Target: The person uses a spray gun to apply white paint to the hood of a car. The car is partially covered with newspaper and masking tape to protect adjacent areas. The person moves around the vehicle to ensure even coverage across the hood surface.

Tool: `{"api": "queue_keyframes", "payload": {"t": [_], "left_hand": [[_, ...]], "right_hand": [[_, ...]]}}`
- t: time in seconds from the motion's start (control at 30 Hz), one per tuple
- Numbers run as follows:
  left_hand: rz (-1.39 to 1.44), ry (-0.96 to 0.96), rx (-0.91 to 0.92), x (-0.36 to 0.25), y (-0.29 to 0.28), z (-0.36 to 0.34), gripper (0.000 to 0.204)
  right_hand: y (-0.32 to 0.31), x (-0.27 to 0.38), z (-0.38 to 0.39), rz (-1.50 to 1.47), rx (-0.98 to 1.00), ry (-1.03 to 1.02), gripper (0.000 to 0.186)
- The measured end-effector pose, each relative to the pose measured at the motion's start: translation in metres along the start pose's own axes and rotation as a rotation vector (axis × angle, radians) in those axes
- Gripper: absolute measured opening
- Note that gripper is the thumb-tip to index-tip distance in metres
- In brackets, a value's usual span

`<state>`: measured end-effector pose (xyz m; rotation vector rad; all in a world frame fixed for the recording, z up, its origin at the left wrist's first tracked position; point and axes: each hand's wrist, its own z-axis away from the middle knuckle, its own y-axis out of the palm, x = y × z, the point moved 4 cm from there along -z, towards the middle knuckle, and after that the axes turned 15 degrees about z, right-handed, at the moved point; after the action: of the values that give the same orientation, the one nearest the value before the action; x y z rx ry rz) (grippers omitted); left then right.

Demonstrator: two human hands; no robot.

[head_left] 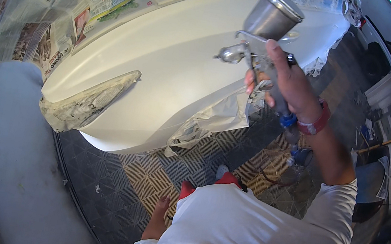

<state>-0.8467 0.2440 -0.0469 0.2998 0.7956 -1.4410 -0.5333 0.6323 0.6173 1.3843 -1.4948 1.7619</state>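
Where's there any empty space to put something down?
The patterned floor has a bare patch between the pale curved piece on the left, the white panel above and the left hand on the right; just mind one small white scrap. It's crowded at upper right, where the right hand holds the spray gun with crumpled masking paper behind.

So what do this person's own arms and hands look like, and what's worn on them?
Both the right hand and the left hand are ungloved, with bare forearms. A red band circles the right wrist; none shows on the left. The short sleeves are plain white, part of a white shirt.
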Motion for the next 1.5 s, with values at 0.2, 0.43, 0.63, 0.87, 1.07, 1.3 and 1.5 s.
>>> {"api": "queue_keyframes", "payload": {"t": [0.2,0.43,0.63,0.87,1.07,1.3,1.5], "left_hand": [[0.01,0.095,0.064,0.009,0.0,-0.02,0.059],[0.009,-0.001,0.023,-0.009,0.004,-0.029,0.055],[0.105,-0.022,0.036,-0.018,0.009,-0.028,0.051],[-0.059,0.145,0.107,-0.025,-0.001,-0.005,0.05],[-0.102,0.247,0.025,-0.014,-0.002,-0.004,0.052],[-0.032,-0.043,-0.089,-0.05,-0.001,0.04,0.059],[-0.112,-0.001,-0.101,-0.026,0.003,0.032,0.059]], "right_hand": [[-0.079,-0.053,-0.01,0.055,-0.264,0.194,0.064],[-0.159,-0.103,-0.012,0.078,-0.482,0.278,0.066],[-0.175,-0.127,-0.005,0.141,-0.659,0.37,0.061],[-0.094,-0.111,0.014,-0.009,-0.487,0.273,0.062],[-0.003,-0.06,0.032,-0.086,-0.255,0.155,0.062],[0.087,-0.011,0.038,-0.147,0.043,-0.061,0.06],[0.094,-0.02,0.039,-0.244,0.238,-0.039,0.061]]}}
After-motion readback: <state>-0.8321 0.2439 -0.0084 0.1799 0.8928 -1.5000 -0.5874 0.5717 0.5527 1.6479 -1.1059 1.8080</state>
